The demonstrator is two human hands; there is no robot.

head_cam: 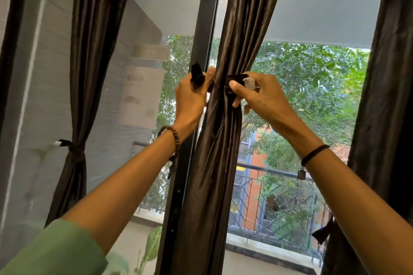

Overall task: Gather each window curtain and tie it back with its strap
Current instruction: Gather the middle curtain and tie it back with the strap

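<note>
Pinching two ends of one strap [236, 78] either side of the middle curtain [214, 163] of three: left hand [192, 98], right hand [261, 94]

The strap [235, 77] is partly hidden behind the gathered curtain [214, 163]; the right curtain [384, 96] runs off-frame.

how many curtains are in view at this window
3: left curtain, tied back; middle curtain, its strap held by left hand and right hand; right curtain, at the picture's edge. Others may be out of view.

Dark glossy middle curtain [223, 140] bunched; black strap [234, 78] round it, ends apart
</note>
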